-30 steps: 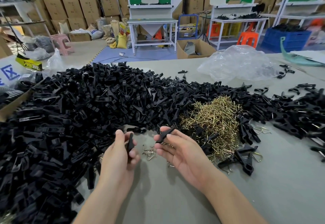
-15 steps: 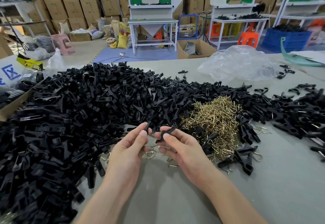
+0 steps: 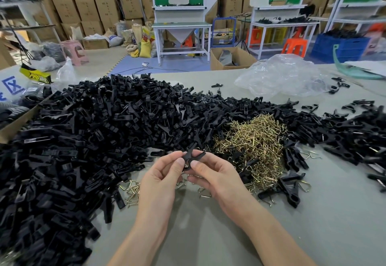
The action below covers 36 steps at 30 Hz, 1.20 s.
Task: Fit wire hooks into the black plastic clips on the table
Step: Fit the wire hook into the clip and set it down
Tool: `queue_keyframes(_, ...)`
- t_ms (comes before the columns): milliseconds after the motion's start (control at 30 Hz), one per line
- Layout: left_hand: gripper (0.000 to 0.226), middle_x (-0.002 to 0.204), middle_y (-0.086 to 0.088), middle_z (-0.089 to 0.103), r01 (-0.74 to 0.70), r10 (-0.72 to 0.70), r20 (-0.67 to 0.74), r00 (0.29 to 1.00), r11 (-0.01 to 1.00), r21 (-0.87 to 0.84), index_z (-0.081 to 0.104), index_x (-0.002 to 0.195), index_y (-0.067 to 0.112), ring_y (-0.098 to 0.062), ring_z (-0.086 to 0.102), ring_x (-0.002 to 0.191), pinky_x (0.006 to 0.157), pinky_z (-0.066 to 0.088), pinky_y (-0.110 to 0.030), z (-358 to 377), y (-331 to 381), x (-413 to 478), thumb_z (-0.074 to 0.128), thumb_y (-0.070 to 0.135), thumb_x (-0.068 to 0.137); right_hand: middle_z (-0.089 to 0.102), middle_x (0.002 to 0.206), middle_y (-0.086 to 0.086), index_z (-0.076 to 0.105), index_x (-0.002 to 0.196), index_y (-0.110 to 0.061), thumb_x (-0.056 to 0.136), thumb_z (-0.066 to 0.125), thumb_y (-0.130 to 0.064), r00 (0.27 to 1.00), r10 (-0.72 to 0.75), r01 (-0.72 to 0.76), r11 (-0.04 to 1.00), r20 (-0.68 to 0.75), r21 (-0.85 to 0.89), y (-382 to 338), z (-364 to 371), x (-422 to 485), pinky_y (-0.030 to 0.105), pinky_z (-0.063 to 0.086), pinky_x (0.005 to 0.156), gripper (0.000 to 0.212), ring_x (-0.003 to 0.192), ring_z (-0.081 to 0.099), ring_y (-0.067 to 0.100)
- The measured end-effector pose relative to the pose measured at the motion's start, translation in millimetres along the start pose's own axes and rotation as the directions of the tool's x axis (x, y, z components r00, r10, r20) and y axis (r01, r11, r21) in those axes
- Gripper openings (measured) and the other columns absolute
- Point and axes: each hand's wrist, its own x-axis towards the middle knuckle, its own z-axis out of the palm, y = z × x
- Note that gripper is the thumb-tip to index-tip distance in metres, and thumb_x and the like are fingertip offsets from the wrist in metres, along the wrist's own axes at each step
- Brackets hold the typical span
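Left hand (image 3: 160, 180) and right hand (image 3: 213, 173) pinch one black clip (image 3: 191, 157) between thumbs and fingers, just left of the brass hook pile (image 3: 254, 140). The clip slants up-right. Far left of the pile is a blue "区" (image 3: 13, 87).

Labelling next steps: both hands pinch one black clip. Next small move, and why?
Probably the right hand frees itself to take one from the pile of hooks beside it: the left hand also pinches the clip, and I can't see any hook fitted in it yet.
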Motion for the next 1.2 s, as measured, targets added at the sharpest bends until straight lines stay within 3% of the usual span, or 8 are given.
queue_keyframes(400, 0.023, 0.098, 0.009, 0.076, -0.11, 0.103, 0.038, 0.994, 0.957, 0.268, 0.074, 0.106, 0.032, -0.009, 0.07, 0.087, 0.073, 0.053, -0.016, -1, -4, -2, 0.06, 0.015, 0.098, 0.072, 0.112, 0.022, 0.069, 0.118, -0.005, 0.093, 0.066, -0.005, 0.998, -0.055, 0.054, 0.998, -0.04, -0.029, 1, -2, 0, 0.025, 0.057, 0.082, 0.025, 0.098, 0.072, 0.027)
queue_keyframes(533, 0.029, 0.108, 0.016, 0.062, -0.366, 0.315, 0.19, 0.93, 0.739, 0.566, 0.065, 0.119, 0.036, -0.002, 0.064, 0.092, 0.077, 0.049, -0.013, -1, -2, -5, 0.061, 0.02, 0.096, 0.07, 0.101, 0.018, 0.07, 0.115, -0.003, 0.081, 0.073, -0.015, 0.997, -0.067, 0.069, 0.997, -0.044, 0.045, -2, -3, 1, 0.023, 0.057, 0.08, 0.035, 0.093, 0.071, 0.021)
queue_keyframes(633, 0.032, 0.103, 0.017, 0.058, -0.438, 0.391, 0.227, 0.892, 0.62, 0.651, 0.063, 0.126, 0.033, -0.003, 0.061, 0.093, 0.077, 0.046, -0.01, -1, -5, -6, 0.065, 0.024, 0.094, 0.07, 0.108, 0.021, 0.074, 0.111, -0.01, 0.079, 0.075, -0.021, 0.995, -0.091, 0.092, 0.996, -0.041, 0.02, -2, -4, 0, 0.025, 0.057, 0.082, 0.033, 0.099, 0.07, 0.023)
queue_keyframes(800, 0.031, 0.095, 0.021, 0.071, -0.417, 0.387, 0.185, 0.904, 0.693, 0.588, 0.066, 0.108, 0.046, 0.001, 0.066, 0.094, 0.08, 0.049, -0.012, -4, -6, -5, 0.069, 0.018, 0.092, 0.075, 0.108, 0.006, 0.077, 0.11, -0.022, 0.088, 0.071, -0.029, 0.992, -0.117, 0.122, 0.986, 0.05, -0.115, -1, -4, -2, 0.025, 0.056, 0.082, 0.024, 0.095, 0.069, 0.015)
queue_keyframes(933, 0.035, 0.092, 0.026, 0.071, -0.392, 0.331, 0.216, 0.918, 0.688, 0.611, 0.052, 0.114, 0.051, 0.005, 0.066, 0.088, 0.076, 0.046, -0.011, -6, -5, -3, 0.067, 0.028, 0.093, 0.076, 0.108, 0.002, 0.074, 0.112, -0.021, 0.09, 0.069, -0.032, 0.985, -0.172, 0.175, 0.958, 0.031, -0.228, -2, -5, -4, 0.029, 0.058, 0.086, 0.025, 0.099, 0.071, 0.016)
queue_keyframes(1033, 0.031, 0.091, 0.027, 0.066, -0.409, 0.352, 0.251, 0.902, 0.51, 0.757, 0.049, 0.124, 0.044, 0.004, 0.061, 0.09, 0.077, 0.043, -0.012, -17, -1, 3, 0.057, 0.038, 0.095, 0.076, 0.104, -0.002, 0.071, 0.111, -0.022, 0.086, 0.07, -0.031, 0.973, -0.231, 0.216, 0.937, -0.025, -0.273, -3, -5, -4, 0.026, 0.057, 0.085, 0.026, 0.097, 0.072, 0.016)
queue_keyframes(1100, 0.031, 0.097, 0.024, 0.06, -0.407, 0.35, 0.293, 0.89, 0.315, 0.858, 0.057, 0.125, 0.032, -0.005, 0.056, 0.097, 0.087, 0.044, -0.024, -29, 3, 8, 0.056, 0.039, 0.095, 0.076, 0.103, -0.003, 0.07, 0.114, -0.022, 0.091, 0.069, -0.023, 0.967, -0.245, 0.214, 0.931, -0.074, -0.296, -3, -8, -3, 0.027, 0.057, 0.088, 0.023, 0.097, 0.072, 0.017)
queue_keyframes(1200, 0.038, 0.11, 0.016, 0.052, -0.372, 0.142, 0.358, 0.923, 0.087, 0.924, 0.061, 0.123, 0.035, -0.012, 0.045, 0.107, 0.098, 0.038, -0.032, -46, 6, 12, 0.053, 0.054, 0.092, 0.075, 0.104, -0.011, 0.069, 0.117, -0.032, 0.094, 0.068, -0.017, 0.961, -0.242, 0.185, 0.921, -0.132, -0.342, -4, -13, -1, 0.027, 0.055, 0.095, 0.027, 0.1, 0.07, 0.008)
